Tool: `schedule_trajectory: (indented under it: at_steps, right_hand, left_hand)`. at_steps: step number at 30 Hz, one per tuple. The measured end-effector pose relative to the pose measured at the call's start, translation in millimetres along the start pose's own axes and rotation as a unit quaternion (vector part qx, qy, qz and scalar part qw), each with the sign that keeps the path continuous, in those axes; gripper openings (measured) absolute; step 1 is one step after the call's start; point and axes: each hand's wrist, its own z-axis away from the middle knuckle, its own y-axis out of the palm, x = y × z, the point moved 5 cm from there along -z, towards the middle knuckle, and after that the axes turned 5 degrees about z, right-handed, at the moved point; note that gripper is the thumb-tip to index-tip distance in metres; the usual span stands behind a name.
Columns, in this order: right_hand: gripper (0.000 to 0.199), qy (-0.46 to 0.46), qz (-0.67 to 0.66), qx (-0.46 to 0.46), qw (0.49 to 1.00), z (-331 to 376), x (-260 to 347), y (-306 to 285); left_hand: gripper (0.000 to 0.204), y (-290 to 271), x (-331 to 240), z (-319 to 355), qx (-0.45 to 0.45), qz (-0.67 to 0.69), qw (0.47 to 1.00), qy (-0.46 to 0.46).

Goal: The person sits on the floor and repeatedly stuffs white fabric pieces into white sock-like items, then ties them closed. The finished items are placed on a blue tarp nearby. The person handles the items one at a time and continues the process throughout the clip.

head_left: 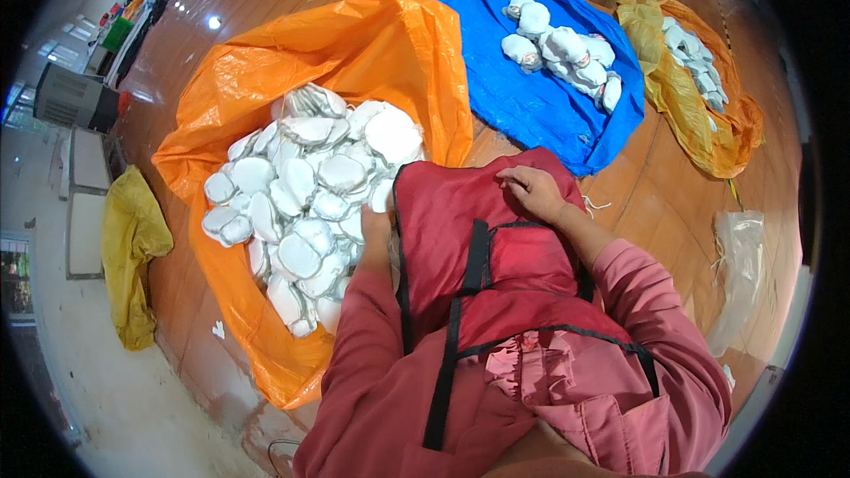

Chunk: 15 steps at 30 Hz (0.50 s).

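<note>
Taking the orange sack (354, 44) as the landmark: far to its left a crumpled yellow bag (133, 248) lies on the floor. Inside the orange sack sits a heap of white moulded cups (301, 204), filling its open mouth. At the heap's right edge the left hand (376, 226) reaches among the cups; its fingers are hidden by the pieces and by the red apron (460, 221), so I cannot tell whether it grips anything. Right of the sack, the apron covers the person's lap, and the right hand (534, 189) rests on its upper edge, fingers curled loosely against the cloth, pinching nothing that shows. Beyond and to the right of the sack a blue sheet (513, 80) carries a smaller cluster of the same white pieces (562, 53); further right lies a second orange sack (708, 115).
</note>
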Motion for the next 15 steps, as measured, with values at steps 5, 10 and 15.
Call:
schedule_trajectory:
  at_steps: [5,10,15]
  right_hand:
    - [0.022,0.006,-0.019,-0.003,1.000,1,-2,-3]
    - [0.022,0.024,-0.177,-0.031,0.983,4,-29,6]
    - [0.031,0.113,-0.364,0.001,0.925,6,-34,2]
  left_hand:
    - [0.075,-31,-21,13,-0.035,0.096,0.991,0.081]
    - [0.074,-127,-78,64,-0.245,0.236,0.933,0.115]
    - [0.055,-166,-170,159,0.025,0.680,0.720,0.135]
